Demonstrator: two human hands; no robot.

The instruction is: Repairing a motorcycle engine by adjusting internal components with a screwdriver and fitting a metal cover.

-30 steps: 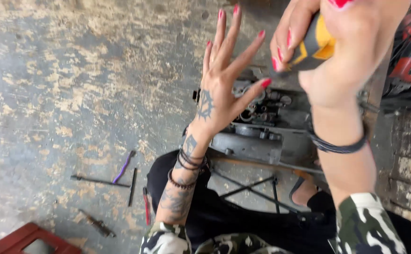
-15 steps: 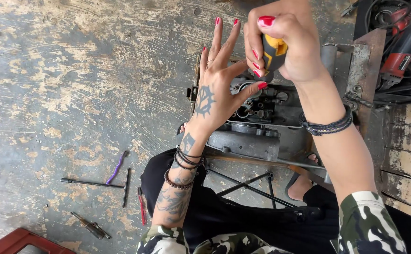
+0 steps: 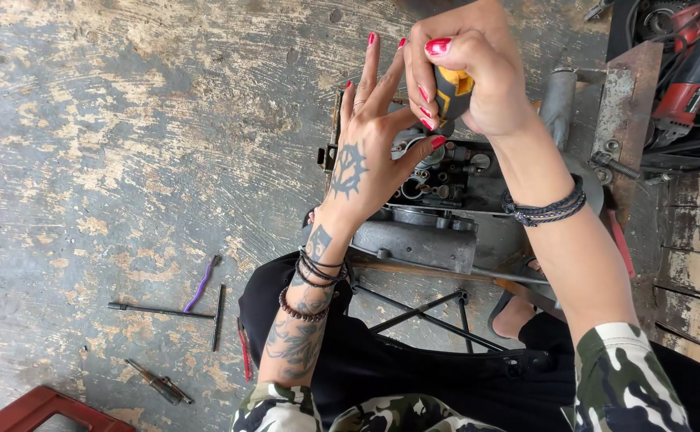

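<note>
Head view, against the frame half a second back: right hand has come down a little and inward, so the yellow-and-black tool handle now sits lower and closer to the left hand; the thumb and forefinger of the left have drawn in toward the tool, the other fingers no longer spread as wide.

Head view, now: right hand is wrapped tight round the handle, fingers curled and closed on it, tool pointing down at the grey engine block. Left hand is not gripping anything: palm down over the block, two fingers raised, thumb and one fingertip just beside the tool's lower end, apparently steadying it (the tip itself is hidden behind the fingers). The hands are close together, nearly touching.

The block stands on the concrete floor in front of the seated person, against a rusty metal plate. Loose tools lie well apart to the left: a long T-shaped wrench, a purple-handled tool, a small screwdriver.

Progress, as judged: the block looks partly stripped, with open ports and exposed fittings; the tool is engaged on top, so this fastener is likely not out yet.
</note>
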